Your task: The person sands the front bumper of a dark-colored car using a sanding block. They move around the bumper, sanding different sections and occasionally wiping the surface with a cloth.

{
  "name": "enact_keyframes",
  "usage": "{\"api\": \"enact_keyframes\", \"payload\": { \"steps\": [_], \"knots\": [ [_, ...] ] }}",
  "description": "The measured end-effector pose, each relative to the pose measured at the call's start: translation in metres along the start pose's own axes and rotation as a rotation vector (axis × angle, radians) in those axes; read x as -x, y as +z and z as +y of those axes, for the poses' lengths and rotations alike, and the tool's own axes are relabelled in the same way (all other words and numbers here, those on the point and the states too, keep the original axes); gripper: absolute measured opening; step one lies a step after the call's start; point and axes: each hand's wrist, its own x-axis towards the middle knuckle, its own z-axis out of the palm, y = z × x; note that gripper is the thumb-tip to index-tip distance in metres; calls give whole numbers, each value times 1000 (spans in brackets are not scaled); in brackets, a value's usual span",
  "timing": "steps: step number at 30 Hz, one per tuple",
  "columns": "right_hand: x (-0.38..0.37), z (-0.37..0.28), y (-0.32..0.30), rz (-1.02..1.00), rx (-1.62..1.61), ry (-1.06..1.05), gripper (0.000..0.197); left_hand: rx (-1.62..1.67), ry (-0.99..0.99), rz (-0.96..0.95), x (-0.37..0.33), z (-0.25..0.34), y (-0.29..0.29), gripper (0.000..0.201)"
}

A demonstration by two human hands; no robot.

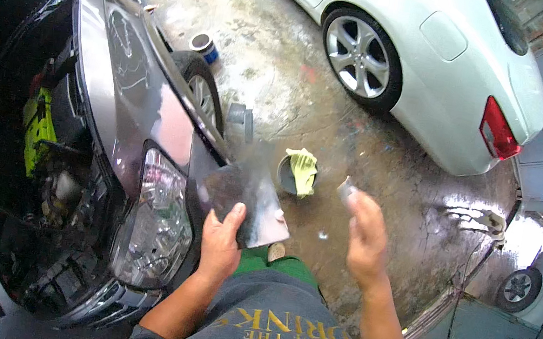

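Left hand grips a flat dark mixing board by its near edge, thumb on top, fingers under. Board is smeared grey and pale pink and sits just beside the headlight of the grey car, at about 3 o'clock from the lamp. Right hand is raised at 3 o'clock of the board, apart from it, pinching a small grey spreader at the fingertips. On the floor at 12 o'clock of the board: a bucket with a yellow rag draped over it. White car at 1 o'clock, well apart.
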Motion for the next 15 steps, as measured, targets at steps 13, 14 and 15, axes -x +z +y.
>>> {"api": "enact_keyframes", "payload": {
  "steps": [13, 14, 15],
  "knots": [
    [-62, -13, -11, -263, 364, -482, 51, -340, 629, -7, -12, 42, 92, 34],
    [-65, -2, -10, -309, 332, -486, 51, -339, 615, 16, -19, 34, 94, 34],
    [-71, 7, -17, -389, 327, -499, 53, -336, 601, 43, -29, 24, 96, 34]
  ]
}}
